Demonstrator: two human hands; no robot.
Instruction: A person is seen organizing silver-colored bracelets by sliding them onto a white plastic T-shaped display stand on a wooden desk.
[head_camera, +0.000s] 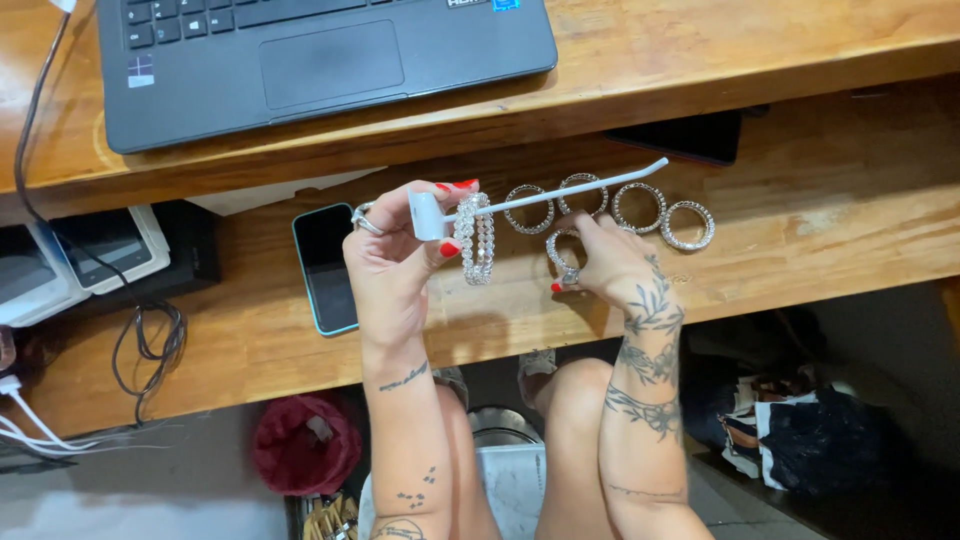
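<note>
- White display rod (560, 192): gripped at its block end by the left hand (392, 250), held level above the surface (800, 240) so the two bangles (476, 238) threaded on it hang without sliding.
- Right hand (608, 262): pinches one bangle (562, 252) low over the surface, just beneath the rod.
- Four loose bangles (640, 208) lie behind the rod.
- Phone (325, 268) lies left, apart; nothing obstructs.

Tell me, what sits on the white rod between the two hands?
In the head view, a stack of sparkly silver bracelets hangs on the white rod, between the left hand and the right hand.
</note>
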